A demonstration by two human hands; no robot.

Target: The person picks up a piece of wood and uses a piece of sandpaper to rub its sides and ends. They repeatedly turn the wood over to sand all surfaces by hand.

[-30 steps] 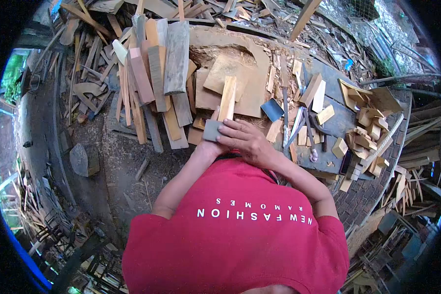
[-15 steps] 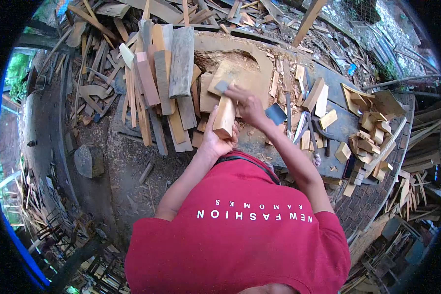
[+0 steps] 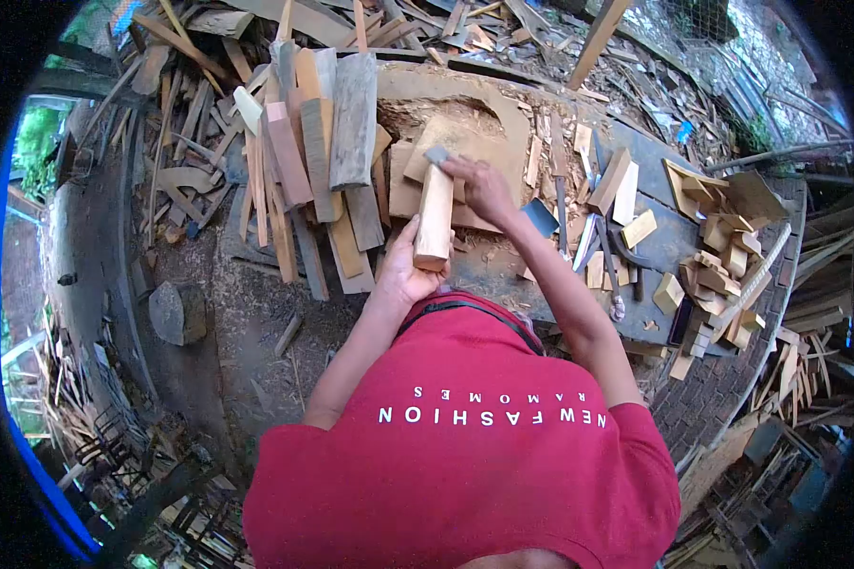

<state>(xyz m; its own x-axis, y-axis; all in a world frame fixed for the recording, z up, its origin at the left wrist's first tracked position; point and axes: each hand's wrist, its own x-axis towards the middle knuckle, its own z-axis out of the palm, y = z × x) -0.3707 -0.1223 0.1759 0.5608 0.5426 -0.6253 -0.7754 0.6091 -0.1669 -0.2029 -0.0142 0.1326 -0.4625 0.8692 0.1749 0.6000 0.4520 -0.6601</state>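
My left hand (image 3: pixel 410 267) is wrapped around the near end of a pale, squared wooden block (image 3: pixel 435 223), which tilts away from me. My right hand (image 3: pixel 484 190) is closed, its fingertips pressing a small grey piece of sandpaper (image 3: pixel 436 154) at the block's far end. Beneath that end lies a flat wooden board (image 3: pixel 434 133), on top of a larger worn slab (image 3: pixel 508 142). A dark blue-grey sheet (image 3: pixel 541 218) rests just right of my right wrist.
Stacked planks (image 3: pixel 353 123) stand left of the work spot. To the right are loose wood blocks (image 3: pixel 639 229), a dark curved tool (image 3: pixel 626 251) and a heap of offcuts (image 3: pixel 716 275). Shavings litter the bench. A large stone-like lump (image 3: pixel 177 313) sits on the ground at left.
My right hand has shifted slightly, with the sandpaper now at the block's far end. The block has turned a little more upright in view, still in my left hand.
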